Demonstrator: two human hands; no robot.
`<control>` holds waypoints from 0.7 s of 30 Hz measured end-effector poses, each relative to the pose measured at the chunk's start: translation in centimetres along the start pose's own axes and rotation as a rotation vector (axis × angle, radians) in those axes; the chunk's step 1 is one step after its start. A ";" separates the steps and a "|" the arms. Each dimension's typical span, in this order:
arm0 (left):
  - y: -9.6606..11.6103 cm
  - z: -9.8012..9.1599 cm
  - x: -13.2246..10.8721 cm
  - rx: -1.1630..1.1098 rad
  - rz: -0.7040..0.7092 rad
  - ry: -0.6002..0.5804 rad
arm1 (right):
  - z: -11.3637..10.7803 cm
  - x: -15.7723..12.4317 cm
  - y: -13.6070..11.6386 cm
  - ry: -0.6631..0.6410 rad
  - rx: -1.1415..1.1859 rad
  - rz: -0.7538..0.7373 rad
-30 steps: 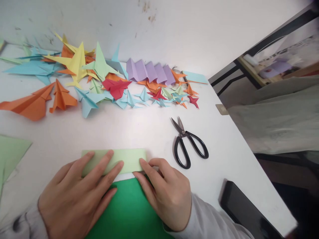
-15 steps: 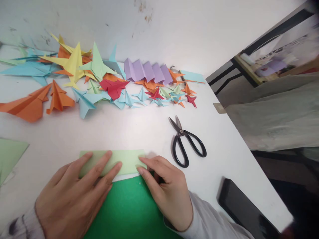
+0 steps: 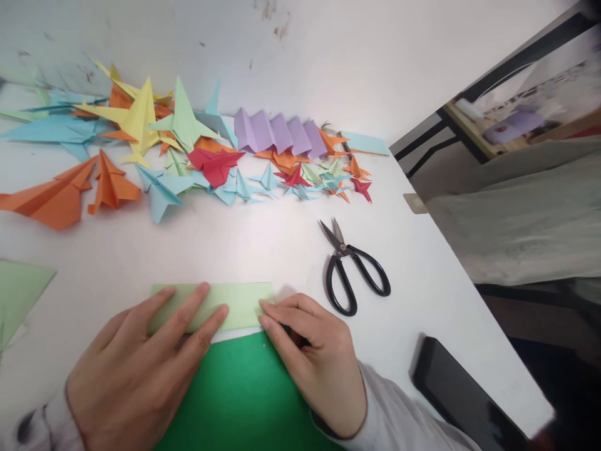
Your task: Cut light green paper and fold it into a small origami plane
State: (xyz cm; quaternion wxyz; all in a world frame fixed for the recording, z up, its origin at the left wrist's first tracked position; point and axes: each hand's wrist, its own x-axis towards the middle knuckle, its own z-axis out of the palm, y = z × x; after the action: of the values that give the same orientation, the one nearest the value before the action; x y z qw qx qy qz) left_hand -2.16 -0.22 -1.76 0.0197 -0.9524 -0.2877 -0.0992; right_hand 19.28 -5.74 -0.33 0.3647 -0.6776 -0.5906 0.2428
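Note:
A light green folded strip of paper lies crosswise on the white table, just beyond a dark green sheet. My left hand rests on the strip's left half, fingers spread and pressing it flat. At the strip's right end, my right hand pinches the lower corner between thumb and index finger. Black-handled scissors lie with slightly parted blades to the right of the strip, beyond my right hand.
Along the wall sit many folded paper planes in several colours and a pleated purple paper. A black phone lies near the table's right edge. Another light green paper is at the far left.
The fingertips of my right hand have shifted very slightly left along the strip's end. My left hand and the strip stay nearly in place.

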 end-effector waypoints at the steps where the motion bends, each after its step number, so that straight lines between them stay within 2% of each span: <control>1: -0.1 0.1 0.0 0.014 0.029 0.012 | 0.0 0.0 0.0 -0.001 -0.005 0.005; 4: -0.4 0.3 0.0 0.038 0.078 0.036 | 0.1 0.0 0.1 -0.009 -0.023 0.017; 7: -0.4 0.3 0.0 0.036 0.048 0.031 | 0.1 -0.1 0.1 -0.011 -0.039 0.010; 12: 0.3 0.1 -0.1 -0.029 -0.021 -0.041 | 0.1 -0.1 0.1 0.002 -0.085 -0.012; 21: 0.2 0.4 -0.1 -0.085 -0.033 0.000 | 0.2 -0.1 0.3 0.002 -0.145 -0.030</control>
State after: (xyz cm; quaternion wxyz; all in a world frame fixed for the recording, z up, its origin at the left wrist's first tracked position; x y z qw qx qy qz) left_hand -2.07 -0.46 -2.17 -0.0223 -0.9474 -0.2991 -0.1114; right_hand 19.31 -5.83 -0.65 0.3186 -0.6937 -0.6163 0.1934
